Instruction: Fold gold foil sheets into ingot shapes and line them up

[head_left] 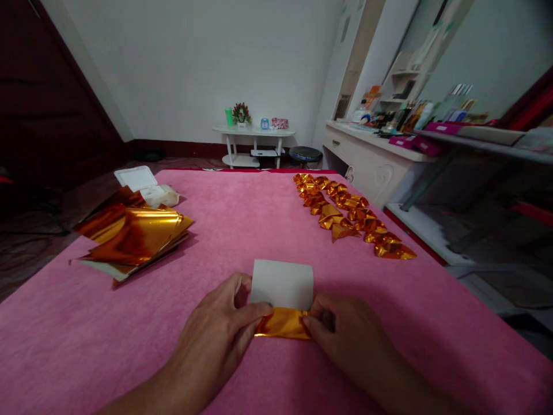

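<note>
A pale wall [190, 69] is rising at the far side, and a wide pink cloth [228, 219] is stretching from the near side towards it. At right, beyond the cloth's edge, a white counter [367, 164] with a drawer is carrying bottles [408, 120] and other small goods. A smaller oval counter [259, 131] is standing far off by the wall. On the right part of the cloth, rows of folded gold pieces [365, 219] are running from far to near. On the left, a fanned stack of gold foil sheets [138, 233] is lying with its corners sticking out unevenly. At the near middle, the hands are working close together, nearly closed: the left hand [216, 323] is pressing its thumb onto the foil's left end, and the right hand [345, 328] is pinching the right end between thumb and forefinger. Between them, on the cloth, the sheet [283, 288] is showing its white face on the far side and a narrow folded gold band [283, 323] on the near side.
</note>
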The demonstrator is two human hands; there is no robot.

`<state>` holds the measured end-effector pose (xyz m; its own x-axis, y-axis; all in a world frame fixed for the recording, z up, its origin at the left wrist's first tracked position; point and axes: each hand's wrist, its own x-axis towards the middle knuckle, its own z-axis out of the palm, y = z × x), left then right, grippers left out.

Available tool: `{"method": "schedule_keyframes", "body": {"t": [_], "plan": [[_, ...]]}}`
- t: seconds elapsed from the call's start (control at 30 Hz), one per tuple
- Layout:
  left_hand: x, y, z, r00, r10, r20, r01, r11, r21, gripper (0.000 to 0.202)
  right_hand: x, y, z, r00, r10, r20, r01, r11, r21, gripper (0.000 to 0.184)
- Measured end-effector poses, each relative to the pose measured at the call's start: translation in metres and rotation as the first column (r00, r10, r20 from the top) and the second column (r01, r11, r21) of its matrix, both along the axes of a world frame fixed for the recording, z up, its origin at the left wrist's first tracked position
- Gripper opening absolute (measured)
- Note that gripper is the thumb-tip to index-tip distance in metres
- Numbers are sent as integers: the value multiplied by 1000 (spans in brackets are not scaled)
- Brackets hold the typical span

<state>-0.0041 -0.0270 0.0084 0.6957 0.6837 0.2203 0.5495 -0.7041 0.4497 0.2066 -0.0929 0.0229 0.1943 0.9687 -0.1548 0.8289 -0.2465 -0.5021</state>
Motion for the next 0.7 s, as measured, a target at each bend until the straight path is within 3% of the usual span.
{"method": "schedule_keyframes", "body": {"t": [0.07, 0.2, 0.27, 0.37, 0.53, 0.7], "plan": [[-1, 0, -2, 1000, 21, 15, -21, 1000, -12, 25, 2, 2, -1, 1000, -12, -23, 12, 1000, 6, 2], [-5, 5, -10, 987, 137, 79, -129, 986, -107, 46, 6, 6, -3, 997, -37, -64, 39, 999, 34, 26], [-7, 8, -14, 983, 158, 97, -142, 978, -151, 52, 7, 8, -3, 996, -20, -88, 24, 999, 45, 23], [-8, 13, -16, 981, 148, 128, -119, 970, -213, 56, 11, 13, -6, 979, 3, -203, 6, 999, 46, 16], [-5, 22, -18, 968, 142, 205, -70, 944, -324, 69, 17, 22, -15, 911, -49, -409, 81, 995, 61, 17], [-1, 27, -19, 950, 152, 272, -19, 900, -436, 76, 21, 22, -21, 834, 53, -549, -18, 998, 68, 16]]}}
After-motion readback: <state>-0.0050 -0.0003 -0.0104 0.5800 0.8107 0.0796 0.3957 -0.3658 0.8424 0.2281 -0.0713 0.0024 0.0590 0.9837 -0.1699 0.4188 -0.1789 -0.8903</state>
